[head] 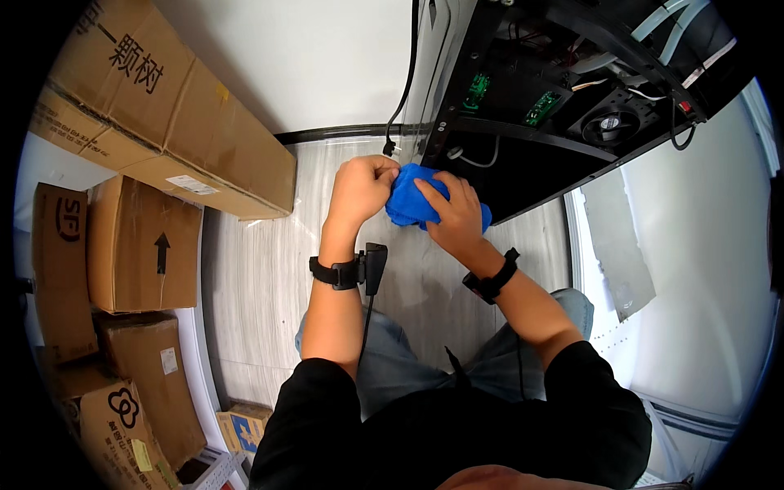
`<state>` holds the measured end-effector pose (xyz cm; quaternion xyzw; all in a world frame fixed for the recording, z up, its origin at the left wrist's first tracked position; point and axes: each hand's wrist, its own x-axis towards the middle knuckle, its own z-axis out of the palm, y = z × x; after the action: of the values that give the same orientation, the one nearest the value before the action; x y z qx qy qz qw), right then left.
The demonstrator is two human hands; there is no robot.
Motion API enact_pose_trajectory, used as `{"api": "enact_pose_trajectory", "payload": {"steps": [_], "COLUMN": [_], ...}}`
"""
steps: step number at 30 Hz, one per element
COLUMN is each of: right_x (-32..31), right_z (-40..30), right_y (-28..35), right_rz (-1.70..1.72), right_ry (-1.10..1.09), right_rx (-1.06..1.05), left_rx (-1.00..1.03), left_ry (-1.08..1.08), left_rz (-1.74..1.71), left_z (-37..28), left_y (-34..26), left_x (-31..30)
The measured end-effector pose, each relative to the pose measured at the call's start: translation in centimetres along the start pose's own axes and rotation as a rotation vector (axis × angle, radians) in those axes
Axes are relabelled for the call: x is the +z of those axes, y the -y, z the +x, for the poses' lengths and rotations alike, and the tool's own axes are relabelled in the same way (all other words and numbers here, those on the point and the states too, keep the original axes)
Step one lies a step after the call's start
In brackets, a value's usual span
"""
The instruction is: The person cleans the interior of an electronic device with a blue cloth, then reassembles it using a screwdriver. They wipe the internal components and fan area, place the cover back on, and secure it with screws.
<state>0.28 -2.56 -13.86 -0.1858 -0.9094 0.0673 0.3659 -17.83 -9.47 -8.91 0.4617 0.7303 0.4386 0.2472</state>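
Observation:
A folded blue cloth (pixel 407 199) lies in front of me, beside the lower corner of an open-backed black machine cabinet (pixel 520 190). My right hand (pixel 456 214) grips the cloth from the right, its fingers spread over the top. At the cloth's left edge, the thumb and curled fingers of my left hand (pixel 361 190) pinch its rim. Just beyond my left hand, a black power plug (pixel 389 147) hangs on its cord. Inside the cabinet are green circuit boards (pixel 542 108), a black fan (pixel 610 125), pale tubes (pixel 664 24) and a grey hose (pixel 490 160).
Tall cardboard cartons (pixel 226 147) stand at the left, with more boxes (pixel 144 245) on a white rack below them. A grey sheet (pixel 618 245) is on the white surface at right. Wood-look flooring (pixel 251 294) lies under me. Each wrist wears a strapped black device (pixel 373 269).

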Motion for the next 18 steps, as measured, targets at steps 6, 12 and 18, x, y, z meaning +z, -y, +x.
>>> {"api": "enact_pose_trajectory", "payload": {"steps": [6, 12, 18], "right_x": [3.3, 0.6, -7.2], "right_z": [-3.2, -2.7, 3.3], "right_y": [-1.6, -0.6, 1.1], "right_rz": [-0.030, 0.076, 0.034], "right_ry": [0.145, 0.090, -0.287], "right_rx": [0.008, 0.084, 0.079], "left_rx": [0.002, 0.115, 0.196], "left_ry": [0.032, -0.092, -0.261], "left_rz": [0.104, -0.076, -0.419], "left_z": [0.0, -0.2, 0.3], "left_y": [0.3, -0.8, -4.0], "left_x": [0.5, 1.0, 0.8]}}
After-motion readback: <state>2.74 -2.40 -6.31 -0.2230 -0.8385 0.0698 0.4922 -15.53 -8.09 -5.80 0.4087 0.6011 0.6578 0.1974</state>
